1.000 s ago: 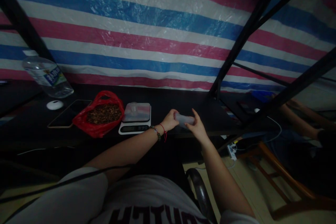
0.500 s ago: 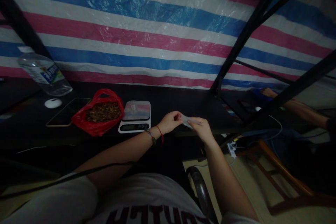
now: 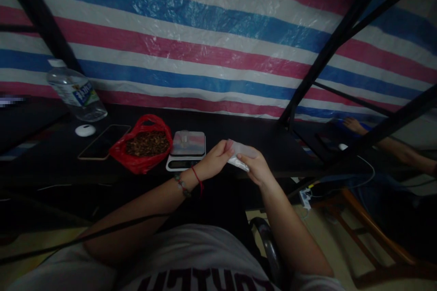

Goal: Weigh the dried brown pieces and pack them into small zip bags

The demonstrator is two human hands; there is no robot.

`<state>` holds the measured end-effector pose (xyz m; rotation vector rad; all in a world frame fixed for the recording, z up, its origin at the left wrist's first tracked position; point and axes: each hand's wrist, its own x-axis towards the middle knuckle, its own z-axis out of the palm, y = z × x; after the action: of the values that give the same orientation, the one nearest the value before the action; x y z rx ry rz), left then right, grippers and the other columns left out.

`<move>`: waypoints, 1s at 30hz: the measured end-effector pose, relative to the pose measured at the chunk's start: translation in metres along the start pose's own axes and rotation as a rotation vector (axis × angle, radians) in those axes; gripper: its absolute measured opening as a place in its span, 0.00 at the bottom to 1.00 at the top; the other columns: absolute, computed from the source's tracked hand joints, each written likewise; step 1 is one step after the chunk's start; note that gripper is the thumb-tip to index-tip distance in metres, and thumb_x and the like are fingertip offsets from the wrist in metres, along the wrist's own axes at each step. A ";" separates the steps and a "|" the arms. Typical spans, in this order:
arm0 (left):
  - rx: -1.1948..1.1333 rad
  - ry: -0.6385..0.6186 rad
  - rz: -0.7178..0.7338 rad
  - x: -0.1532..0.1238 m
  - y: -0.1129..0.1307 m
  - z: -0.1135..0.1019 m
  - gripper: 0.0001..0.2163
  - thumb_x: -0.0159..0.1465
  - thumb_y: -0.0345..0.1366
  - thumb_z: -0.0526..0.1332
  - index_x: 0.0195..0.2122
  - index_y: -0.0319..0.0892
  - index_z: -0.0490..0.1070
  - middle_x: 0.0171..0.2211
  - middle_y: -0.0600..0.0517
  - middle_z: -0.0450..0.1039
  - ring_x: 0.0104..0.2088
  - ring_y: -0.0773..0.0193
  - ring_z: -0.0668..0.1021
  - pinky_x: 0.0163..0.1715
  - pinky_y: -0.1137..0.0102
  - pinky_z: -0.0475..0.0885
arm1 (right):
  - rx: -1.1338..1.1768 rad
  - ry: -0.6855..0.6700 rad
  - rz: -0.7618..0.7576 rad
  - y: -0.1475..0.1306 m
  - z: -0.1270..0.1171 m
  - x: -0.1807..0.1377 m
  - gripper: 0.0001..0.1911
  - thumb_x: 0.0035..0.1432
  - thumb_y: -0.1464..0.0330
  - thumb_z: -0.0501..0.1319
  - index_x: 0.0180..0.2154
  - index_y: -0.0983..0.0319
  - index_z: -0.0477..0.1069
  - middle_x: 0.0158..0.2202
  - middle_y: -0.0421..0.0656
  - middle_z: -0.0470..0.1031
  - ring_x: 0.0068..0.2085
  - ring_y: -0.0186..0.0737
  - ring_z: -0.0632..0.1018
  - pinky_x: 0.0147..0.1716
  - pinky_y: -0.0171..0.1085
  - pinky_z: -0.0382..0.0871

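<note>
Both my hands hold a small clear plastic bag (image 3: 241, 152) above the near edge of the black table (image 3: 246, 134). My left hand (image 3: 214, 162) pinches the bag's left corner, fingers closed. My right hand (image 3: 255, 166) grips the bag's right side from below, fingers closed on it. A small white kitchen scale (image 3: 187, 150) stands just left of my hands, with a small pale thing on its platform. Left of the scale lies an open red plastic bag (image 3: 145, 147) filled with brown dried pieces.
A phone (image 3: 103, 141) lies flat left of the red bag, with a white round object (image 3: 85, 130) and a water bottle (image 3: 77, 93) beyond. Black frame bars (image 3: 327, 50) rise at right. Another person's arm (image 3: 392, 150) rests at the far right. A wooden chair (image 3: 372, 232) stands lower right.
My hands have lifted slightly and turned the clear bag, which now shows spread between them. The view has shifted so the table items sit further right.
</note>
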<state>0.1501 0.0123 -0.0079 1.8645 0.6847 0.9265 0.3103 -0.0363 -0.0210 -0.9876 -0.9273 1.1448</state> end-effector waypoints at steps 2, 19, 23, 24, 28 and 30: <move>-0.057 -0.025 -0.026 -0.003 -0.002 -0.008 0.13 0.64 0.44 0.52 0.38 0.39 0.63 0.30 0.54 0.62 0.27 0.69 0.69 0.25 0.72 0.67 | -0.026 -0.025 0.000 0.000 0.005 0.001 0.21 0.39 0.67 0.72 0.38 0.63 0.74 0.34 0.43 0.78 0.34 0.39 0.77 0.39 0.39 0.70; 0.529 -0.109 0.022 -0.054 0.034 -0.104 0.11 0.63 0.36 0.54 0.35 0.40 0.76 0.29 0.52 0.76 0.29 0.66 0.75 0.30 0.73 0.66 | -1.149 -0.740 -0.449 -0.046 0.102 0.029 0.16 0.59 0.60 0.58 0.25 0.64 0.69 0.21 0.36 0.65 0.23 0.28 0.63 0.23 0.30 0.52; 0.542 -0.077 0.011 -0.063 0.032 -0.119 0.11 0.62 0.35 0.54 0.33 0.40 0.77 0.26 0.53 0.76 0.27 0.67 0.74 0.28 0.75 0.64 | -1.202 -0.798 -0.591 -0.038 0.125 0.033 0.15 0.61 0.65 0.56 0.24 0.65 0.69 0.21 0.37 0.66 0.24 0.29 0.64 0.25 0.31 0.51; 0.535 -0.072 0.001 -0.064 0.030 -0.122 0.11 0.62 0.35 0.55 0.33 0.40 0.77 0.25 0.53 0.75 0.27 0.68 0.74 0.28 0.75 0.64 | -1.207 -0.804 -0.612 -0.035 0.128 0.034 0.15 0.61 0.65 0.56 0.24 0.64 0.69 0.22 0.38 0.66 0.24 0.29 0.65 0.26 0.31 0.52; 0.368 -0.071 -0.091 -0.068 0.024 -0.130 0.11 0.60 0.38 0.57 0.33 0.40 0.77 0.24 0.54 0.74 0.25 0.68 0.73 0.25 0.76 0.64 | -1.128 -0.791 -0.637 -0.023 0.129 0.034 0.16 0.62 0.64 0.55 0.24 0.63 0.69 0.22 0.39 0.67 0.25 0.31 0.66 0.26 0.32 0.53; 0.235 -0.061 -0.165 -0.070 0.022 -0.132 0.12 0.58 0.42 0.59 0.33 0.39 0.77 0.24 0.54 0.74 0.23 0.68 0.72 0.23 0.76 0.65 | -1.047 -0.751 -0.634 -0.016 0.127 0.031 0.18 0.62 0.63 0.54 0.23 0.63 0.68 0.21 0.38 0.67 0.24 0.31 0.66 0.26 0.31 0.54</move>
<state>0.0040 0.0133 0.0292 1.9972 0.9278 0.7035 0.2002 0.0102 0.0346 -0.9097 -2.3867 0.3966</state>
